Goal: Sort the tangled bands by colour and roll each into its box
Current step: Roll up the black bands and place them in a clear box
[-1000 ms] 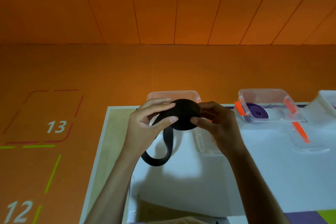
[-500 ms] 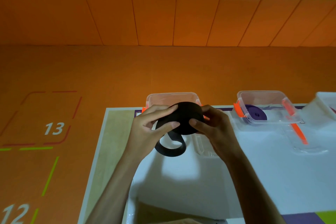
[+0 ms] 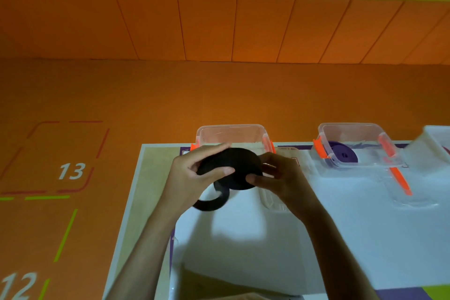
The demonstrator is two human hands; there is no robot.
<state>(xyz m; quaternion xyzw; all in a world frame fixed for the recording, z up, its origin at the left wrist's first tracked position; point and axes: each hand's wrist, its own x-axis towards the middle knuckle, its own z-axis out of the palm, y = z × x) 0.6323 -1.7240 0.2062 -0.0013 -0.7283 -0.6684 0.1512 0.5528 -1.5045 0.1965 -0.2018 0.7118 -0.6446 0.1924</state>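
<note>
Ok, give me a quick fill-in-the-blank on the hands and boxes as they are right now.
The left hand and right hand both grip a rolled band coloured ____.
The band roll inside the right-side box is ____.
The middle box behind the hands has latches coloured ____.
The loose tail hangs beneath the ____ hand.
Missing words: black; purple; orange; left.

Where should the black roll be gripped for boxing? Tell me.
Pinch the black roll across its flat faces, coming from both sides as the left hand and right hand do; its loose tail hangs underneath, so squeezing the faces likely keeps the coil wound.
</note>
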